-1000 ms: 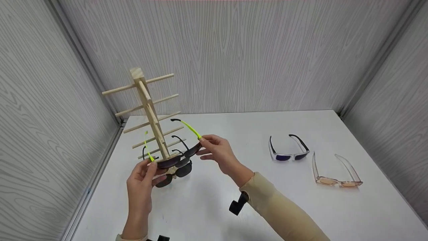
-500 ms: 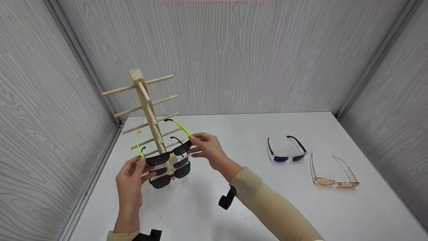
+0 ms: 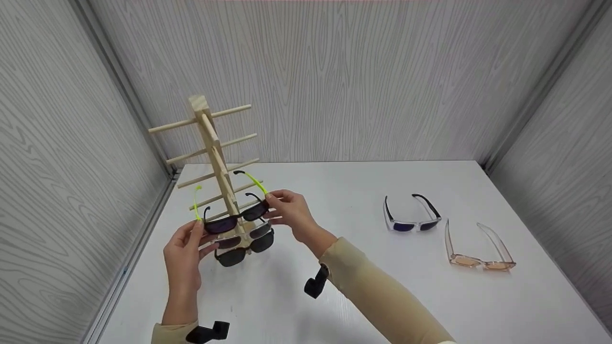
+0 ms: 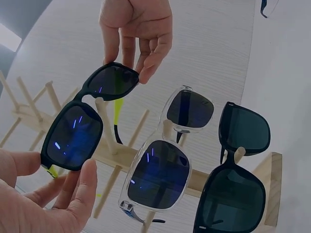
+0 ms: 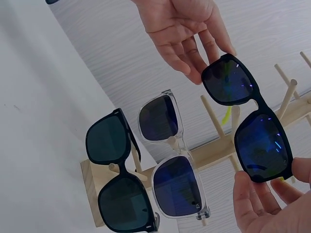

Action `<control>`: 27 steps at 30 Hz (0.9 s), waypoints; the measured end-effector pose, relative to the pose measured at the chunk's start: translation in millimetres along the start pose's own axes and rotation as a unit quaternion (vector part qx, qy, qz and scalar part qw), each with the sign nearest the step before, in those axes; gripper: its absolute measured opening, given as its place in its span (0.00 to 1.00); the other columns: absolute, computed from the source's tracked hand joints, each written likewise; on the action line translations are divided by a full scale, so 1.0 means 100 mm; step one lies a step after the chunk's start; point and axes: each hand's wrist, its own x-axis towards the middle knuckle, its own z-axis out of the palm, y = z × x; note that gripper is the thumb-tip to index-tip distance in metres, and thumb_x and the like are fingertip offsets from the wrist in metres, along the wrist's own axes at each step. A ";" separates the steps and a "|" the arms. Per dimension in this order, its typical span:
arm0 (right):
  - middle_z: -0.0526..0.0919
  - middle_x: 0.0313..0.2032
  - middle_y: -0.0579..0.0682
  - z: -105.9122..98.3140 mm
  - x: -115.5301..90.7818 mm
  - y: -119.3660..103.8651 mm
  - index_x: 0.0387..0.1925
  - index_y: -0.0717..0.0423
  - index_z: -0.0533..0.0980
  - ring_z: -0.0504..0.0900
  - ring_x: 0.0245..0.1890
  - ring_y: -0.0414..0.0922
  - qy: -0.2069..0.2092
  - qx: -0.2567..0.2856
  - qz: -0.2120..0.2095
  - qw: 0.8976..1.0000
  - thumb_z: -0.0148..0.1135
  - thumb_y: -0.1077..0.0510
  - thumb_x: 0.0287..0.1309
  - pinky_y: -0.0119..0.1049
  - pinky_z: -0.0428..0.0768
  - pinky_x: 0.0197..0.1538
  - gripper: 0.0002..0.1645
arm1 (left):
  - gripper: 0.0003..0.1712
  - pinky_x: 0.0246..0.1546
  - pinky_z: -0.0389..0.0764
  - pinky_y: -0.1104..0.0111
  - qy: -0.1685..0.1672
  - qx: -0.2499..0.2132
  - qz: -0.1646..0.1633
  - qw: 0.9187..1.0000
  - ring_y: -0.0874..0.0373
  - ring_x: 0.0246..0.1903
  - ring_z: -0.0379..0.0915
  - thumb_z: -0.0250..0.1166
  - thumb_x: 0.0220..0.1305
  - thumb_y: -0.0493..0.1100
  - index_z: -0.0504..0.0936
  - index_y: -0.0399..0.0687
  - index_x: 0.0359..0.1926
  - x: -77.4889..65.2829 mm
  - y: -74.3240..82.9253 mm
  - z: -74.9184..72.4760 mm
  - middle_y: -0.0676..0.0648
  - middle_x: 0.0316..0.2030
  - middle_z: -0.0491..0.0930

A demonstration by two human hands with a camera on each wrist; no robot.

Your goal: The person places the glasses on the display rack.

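Black sunglasses with yellow-green temples [image 3: 222,225] are held in front of a wooden eyewear rack [image 3: 216,155], lenses toward me and temples reaching past its post. My left hand [image 3: 184,253] pinches their left end, near the hinge. At the right hinge, my right hand [image 3: 295,217] pinches the other end. Just below, clear-framed sunglasses [image 4: 160,174] hang on a rack peg, and dark-lensed black sunglasses [image 4: 233,199] hang lowest. In the right wrist view, a peg tip lies close to the held bridge; I cannot tell whether they touch.
Clear-fronted sunglasses with black temples [image 3: 415,225] lie on the white table [image 3: 363,296] to the right. Beside them lie transparent glasses with orange lenses [image 3: 483,262]. Grey wood-grain panels [image 3: 334,81] enclose the back and sides. Several bare pegs stick out higher on the rack.
Both hands have moved the yellow-green-templed sunglasses left and slightly up, with a smaller shift in the last half second. The two pairs hanging below now show more. Both grips stay.
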 end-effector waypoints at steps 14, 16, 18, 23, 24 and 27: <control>0.80 0.38 0.55 -0.03 0.01 0.05 0.48 0.61 0.75 0.84 0.34 0.49 -0.008 -0.014 0.027 1.000 0.59 0.55 0.62 0.40 0.82 0.39 0.17 | 0.22 0.34 0.82 0.65 -0.003 0.009 -0.020 1.000 0.52 0.35 0.80 0.60 0.64 0.50 0.75 0.36 0.49 0.04 -0.07 -0.03 0.44 0.33 0.78; 0.80 0.38 0.55 -0.04 0.02 0.06 0.48 0.61 0.75 0.84 0.34 0.49 -0.007 -0.016 0.030 0.999 0.59 0.55 0.62 0.40 0.82 0.39 0.17 | 0.22 0.34 0.82 0.65 -0.005 0.006 -0.022 1.000 0.53 0.35 0.80 0.60 0.64 0.50 0.75 0.36 0.49 0.04 -0.08 -0.03 0.45 0.32 0.78; 0.80 0.38 0.55 -0.04 0.03 0.07 0.47 0.60 0.76 0.84 0.35 0.49 -0.006 -0.017 0.035 0.999 0.59 0.55 0.62 0.40 0.82 0.39 0.16 | 0.22 0.33 0.82 0.65 -0.005 0.005 -0.023 1.000 0.53 0.34 0.80 0.60 0.63 0.50 0.75 0.36 0.49 0.04 -0.08 -0.04 0.46 0.32 0.78; 0.80 0.37 0.55 -0.03 0.06 0.10 0.47 0.60 0.76 0.84 0.35 0.49 -0.008 -0.021 0.046 0.999 0.59 0.55 0.61 0.40 0.82 0.38 0.15 | 0.23 0.32 0.82 0.65 0.008 0.010 -0.017 1.000 0.53 0.33 0.80 0.61 0.63 0.49 0.75 0.34 0.49 0.05 -0.10 -0.03 0.46 0.31 0.78; 0.80 0.36 0.55 -0.02 0.07 0.10 0.46 0.60 0.76 0.84 0.35 0.49 -0.008 -0.021 0.047 0.999 0.59 0.55 0.61 0.39 0.83 0.38 0.15 | 0.23 0.32 0.82 0.65 0.010 0.014 -0.014 1.000 0.53 0.32 0.80 0.60 0.63 0.49 0.75 0.34 0.49 0.05 -0.10 -0.03 0.45 0.31 0.78; 0.80 0.36 0.55 -0.03 0.09 0.11 0.46 0.59 0.76 0.84 0.34 0.49 -0.004 -0.018 0.047 0.999 0.59 0.55 0.61 0.40 0.83 0.37 0.15 | 0.23 0.32 0.82 0.65 0.007 0.023 -0.007 1.000 0.54 0.32 0.80 0.60 0.64 0.50 0.76 0.34 0.49 0.07 -0.11 -0.02 0.45 0.31 0.79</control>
